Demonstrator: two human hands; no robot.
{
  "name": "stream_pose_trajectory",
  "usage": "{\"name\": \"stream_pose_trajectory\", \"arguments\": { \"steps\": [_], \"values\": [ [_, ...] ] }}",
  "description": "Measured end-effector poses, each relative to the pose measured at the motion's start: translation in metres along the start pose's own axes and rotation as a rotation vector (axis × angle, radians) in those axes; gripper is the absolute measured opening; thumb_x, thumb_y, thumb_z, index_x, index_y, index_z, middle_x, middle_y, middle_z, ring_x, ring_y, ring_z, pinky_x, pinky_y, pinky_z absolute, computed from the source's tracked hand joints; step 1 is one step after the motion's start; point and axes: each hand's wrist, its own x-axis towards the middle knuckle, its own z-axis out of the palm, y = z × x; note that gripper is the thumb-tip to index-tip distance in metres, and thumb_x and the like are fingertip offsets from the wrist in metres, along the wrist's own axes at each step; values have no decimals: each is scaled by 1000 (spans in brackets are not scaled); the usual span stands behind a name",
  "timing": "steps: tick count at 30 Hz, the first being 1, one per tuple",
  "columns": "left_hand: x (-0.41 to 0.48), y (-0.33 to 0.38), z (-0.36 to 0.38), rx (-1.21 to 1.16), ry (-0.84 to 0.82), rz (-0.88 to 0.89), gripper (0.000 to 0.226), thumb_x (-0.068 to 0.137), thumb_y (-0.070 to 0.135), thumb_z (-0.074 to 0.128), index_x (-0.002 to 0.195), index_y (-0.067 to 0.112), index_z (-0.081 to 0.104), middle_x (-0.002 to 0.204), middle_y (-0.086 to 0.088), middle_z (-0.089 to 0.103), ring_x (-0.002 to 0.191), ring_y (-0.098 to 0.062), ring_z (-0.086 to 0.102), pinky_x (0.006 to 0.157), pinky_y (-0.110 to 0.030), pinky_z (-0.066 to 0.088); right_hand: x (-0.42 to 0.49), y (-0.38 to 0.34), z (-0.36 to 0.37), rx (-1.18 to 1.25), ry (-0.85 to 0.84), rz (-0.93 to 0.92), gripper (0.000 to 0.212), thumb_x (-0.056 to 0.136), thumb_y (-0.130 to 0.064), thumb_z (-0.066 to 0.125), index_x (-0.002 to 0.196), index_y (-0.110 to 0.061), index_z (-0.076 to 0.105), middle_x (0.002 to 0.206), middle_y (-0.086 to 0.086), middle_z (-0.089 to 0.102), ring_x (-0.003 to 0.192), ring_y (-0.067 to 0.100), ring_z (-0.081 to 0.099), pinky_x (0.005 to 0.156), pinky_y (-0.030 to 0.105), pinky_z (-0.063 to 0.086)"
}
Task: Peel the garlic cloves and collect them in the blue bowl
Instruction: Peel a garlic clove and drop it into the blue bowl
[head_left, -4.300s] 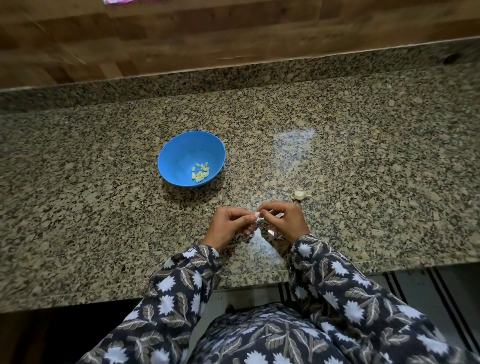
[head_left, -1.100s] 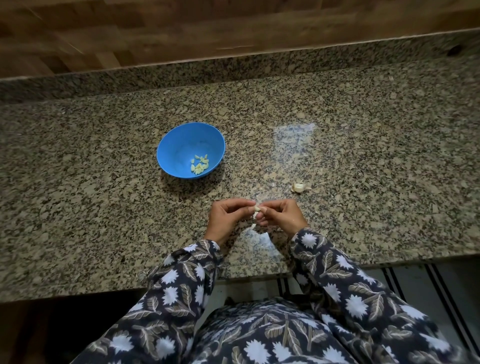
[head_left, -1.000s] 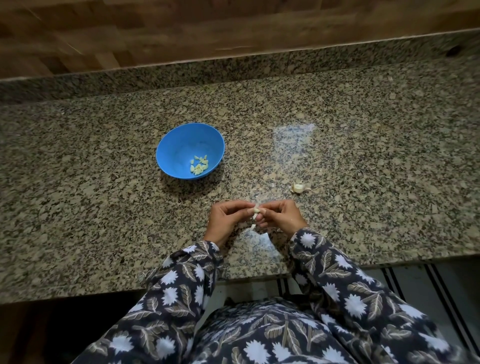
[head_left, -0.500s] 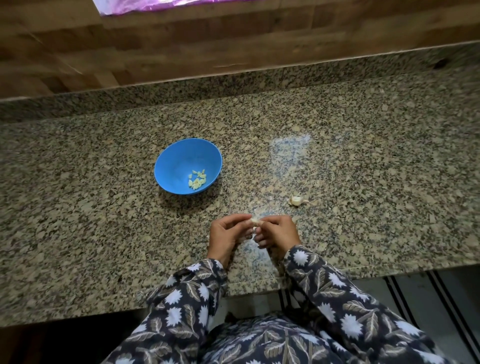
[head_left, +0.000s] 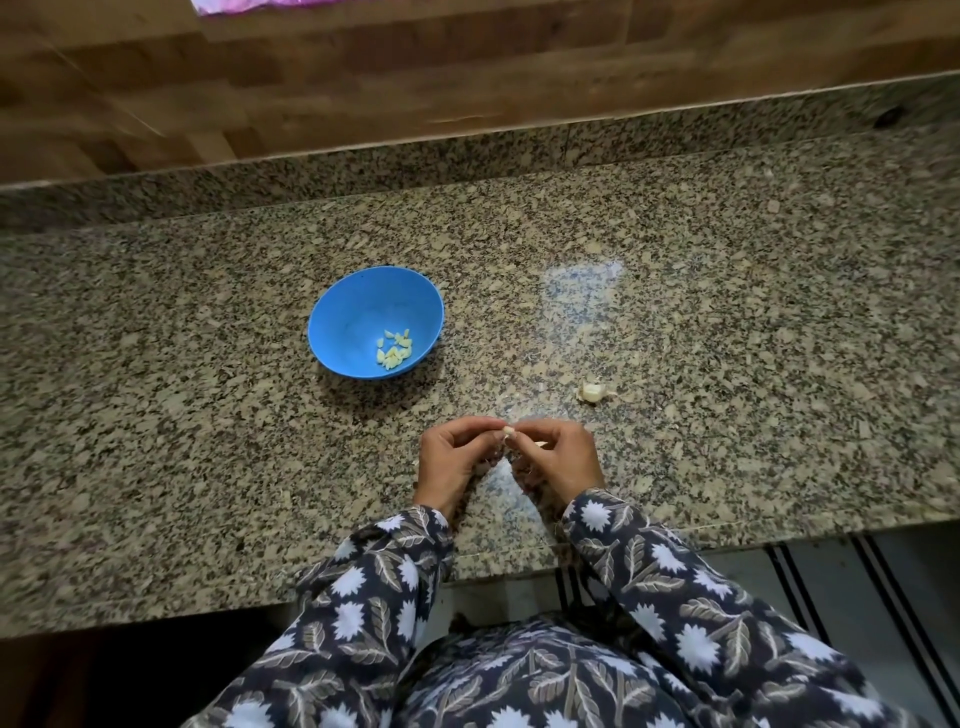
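Both hands are meeting just below the centre of the frame, above the granite counter (head_left: 727, 312). The left hand (head_left: 451, 460) is curling its fingers and pinching a small pale garlic clove (head_left: 508, 431) at its fingertips. The right hand (head_left: 560, 460) is pinching the same clove from the other side, its fingers likewise curled. The blue bowl (head_left: 353, 306) is sitting on the counter to the upper left of the hands, well apart from them. A small heap of peeled cloves (head_left: 395, 352) is lying in its bottom, toward the lower right of its inside. Another garlic piece (head_left: 592, 391), whitish with papery skin, is lying on the counter to the upper right of the hands, near them but not touching. Dark sleeves (head_left: 374, 597) printed with white flowers and leaves are covering both forearms and reaching in from the bottom of the frame. A wood-patterned wall (head_left: 363, 78) is filling the top of the frame behind the counter's raised granite edge.
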Motion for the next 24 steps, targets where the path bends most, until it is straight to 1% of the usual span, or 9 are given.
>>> {"name": "stream_pose_trajectory", "arguments": {
  "steps": [1, 3, 5, 8, 12, 14, 17, 20, 24],
  "values": [
    [0, 0, 0, 8, 1, 6, 13, 76, -5, 70, 86, 3, 72, 87, -7, 73, 79, -15, 69, 67, -22, 57, -1, 0, -1, -88, 13, -65, 18, 81, -16, 69, 96, -7, 73, 90, 4, 72, 78, 10, 66, 70, 14, 52],
    [1, 0, 0, 22, -4, 24, 13, 76, -6, 70, 87, 2, 72, 87, -7, 73, 79, -13, 69, 67, -21, 56, -2, -2, -1, -195, 22, -156, 20, 83, -15, 67, 100, -6, 71, 95, 7, 72, 78, 5, 61, 65, -1, 41],
    [1, 1, 1, 25, -11, 36, 14, 76, -8, 69, 88, -1, 71, 86, -6, 73, 78, -11, 69, 67, -20, 56, -3, -3, -2, -232, 26, -190, 21, 84, -13, 66, 102, -5, 69, 96, 9, 71, 76, 5, 60, 62, -3, 38],
    [-1, 1, 1, 11, 0, 31, 14, 76, -9, 68, 88, -2, 71, 83, -3, 72, 76, -9, 68, 65, -19, 56, -4, -2, -2, -205, 25, -181, 21, 84, -13, 65, 103, -6, 69, 95, 9, 71, 72, 5, 61, 61, 1, 44],
    [-1, 1, 2, -29, 6, 22, 14, 75, -10, 68, 87, -3, 71, 83, -4, 73, 76, -11, 69, 64, -18, 54, -3, 2, -1, -125, 19, -124, 19, 84, -14, 65, 102, -11, 71, 90, 9, 72, 66, 8, 64, 66, 28, 57],
    [-1, 1, 2, -50, 4, 20, 15, 75, -11, 68, 87, -4, 71, 82, -3, 73, 77, -11, 69, 66, -18, 54, -2, 4, 0, -80, 20, -97, 18, 84, -12, 65, 100, -10, 71, 90, 9, 72, 69, 11, 66, 68, 34, 58],
    [-3, 2, 2, -75, -8, 12, 15, 75, -11, 68, 88, -4, 70, 82, -3, 73, 78, -12, 69, 70, -20, 55, -2, 5, 0, -15, 30, -57, 17, 83, -8, 65, 98, -8, 72, 87, 6, 72, 68, 14, 67, 68, 34, 58],
    [-3, 2, 2, -106, -8, -13, 15, 76, -10, 67, 89, -4, 70, 83, -5, 74, 77, -14, 69, 68, -21, 56, -2, 4, 1, 85, 27, 4, 15, 83, -5, 64, 96, -3, 71, 82, 7, 71, 64, 12, 66, 63, 27, 57],
    [-2, -1, -2, -130, 16, -49, 18, 77, -6, 67, 95, -4, 70, 97, -19, 70, 85, -24, 68, 79, -32, 57, -2, -7, 4, 542, -59, 244, 9, 84, 0, 60, 91, 2, 66, 67, 8, 68, 53, 12, 65, 49, 21, 54]
  ]
}}
